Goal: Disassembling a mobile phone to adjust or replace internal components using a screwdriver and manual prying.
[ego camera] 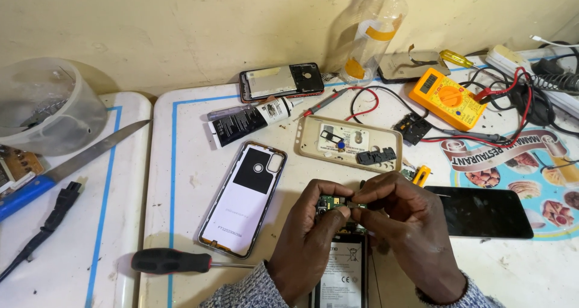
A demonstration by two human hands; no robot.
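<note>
Where the white plastic table (193,181) begins at left: clear plastic tub (42,106), long steel knife with blue handle (78,160), black-handled screwdriver (172,261), white phone back cover with black patch (244,199). Centre: left hand (310,235) and right hand (410,229), fingertips of both pinched shut on small green circuit board (333,202), held above opened phone with exposed battery (344,272). A light, edge-only pinch seems wisest. Right: black phone screen (482,211), orange multimeter (447,98).

Yellow multimeter (447,98), plastic bottle (375,30), knife (72,163), black-handled screwdriver (172,261), white table (193,163).
</note>
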